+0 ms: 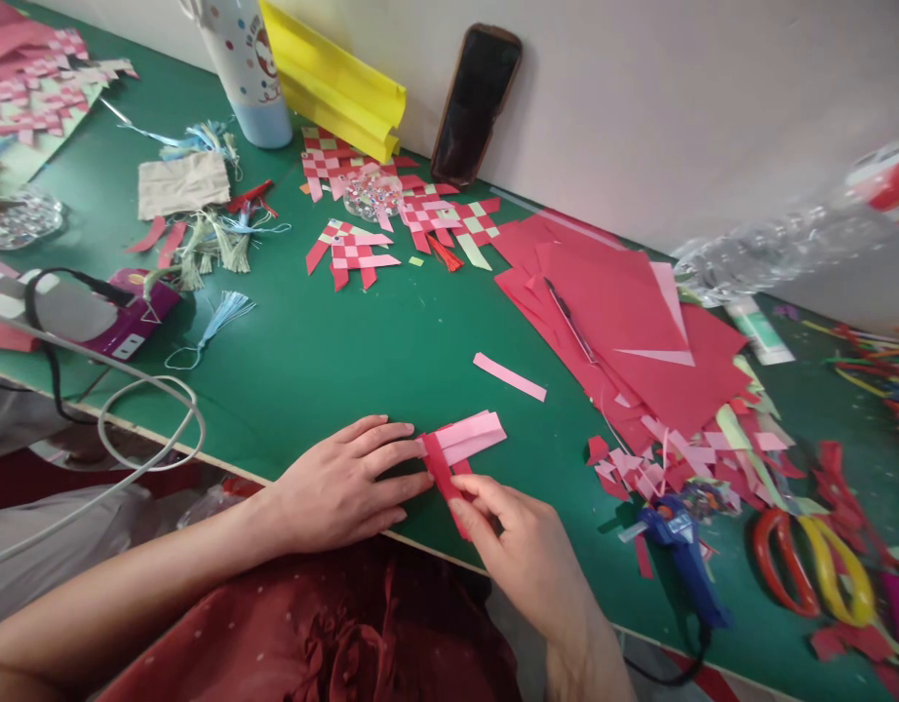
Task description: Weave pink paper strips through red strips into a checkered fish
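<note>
Strips [473, 436], pink and red, cross on the green table [339, 356], near its edge. The left hand [358, 473] lies flat, fingers spread, tips right by them. The right hand [512, 522] pinches the red strip [440, 464]. A loose strip [509, 376] lies just beyond. This looks like lining strips up; the next move seems to need a steady hold and flat paper.

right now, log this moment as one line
left hand: resting at red strip | right hand: gripping red strip | loose pink strip: on table
</note>
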`<move>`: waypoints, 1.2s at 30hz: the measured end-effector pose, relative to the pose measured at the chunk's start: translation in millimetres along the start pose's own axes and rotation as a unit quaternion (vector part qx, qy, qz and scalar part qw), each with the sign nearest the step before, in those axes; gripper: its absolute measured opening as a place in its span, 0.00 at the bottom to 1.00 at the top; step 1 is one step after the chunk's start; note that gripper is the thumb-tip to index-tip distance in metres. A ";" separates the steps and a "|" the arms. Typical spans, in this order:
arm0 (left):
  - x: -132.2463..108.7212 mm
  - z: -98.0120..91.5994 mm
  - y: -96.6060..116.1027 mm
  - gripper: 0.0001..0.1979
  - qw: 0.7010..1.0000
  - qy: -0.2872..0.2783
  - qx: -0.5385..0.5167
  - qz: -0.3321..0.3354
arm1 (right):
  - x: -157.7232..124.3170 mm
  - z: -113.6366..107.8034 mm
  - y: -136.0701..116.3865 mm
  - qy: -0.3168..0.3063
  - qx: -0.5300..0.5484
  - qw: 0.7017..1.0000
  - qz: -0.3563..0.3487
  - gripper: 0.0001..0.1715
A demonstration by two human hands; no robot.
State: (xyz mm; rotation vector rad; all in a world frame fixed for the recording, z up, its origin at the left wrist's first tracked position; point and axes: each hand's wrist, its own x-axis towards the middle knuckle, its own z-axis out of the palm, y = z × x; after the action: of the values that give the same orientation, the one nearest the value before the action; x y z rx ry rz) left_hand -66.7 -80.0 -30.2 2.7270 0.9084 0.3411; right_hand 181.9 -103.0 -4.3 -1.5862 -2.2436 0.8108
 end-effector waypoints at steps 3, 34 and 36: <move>0.0 -0.5 -0.2 0.22 1.000 0.001 0.000 0.002 | 1.1 -3.7 2.3 0.011 -0.009 1.000 -0.008 0.12; 0.2 -2.2 1.1 0.23 1.000 -0.003 0.008 -0.001 | 13.1 6.9 4.8 0.095 -0.127 0.983 -0.093 0.13; 0.5 -1.2 2.0 0.25 1.000 -0.006 0.006 -0.007 | 12.3 6.7 4.8 0.096 -0.128 0.983 -0.095 0.12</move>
State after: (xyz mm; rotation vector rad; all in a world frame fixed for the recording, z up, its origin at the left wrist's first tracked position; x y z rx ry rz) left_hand -65.5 -81.1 -28.4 2.7296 0.9300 0.3159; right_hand 177.7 -92.3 -13.6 -1.4510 -2.3829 0.3157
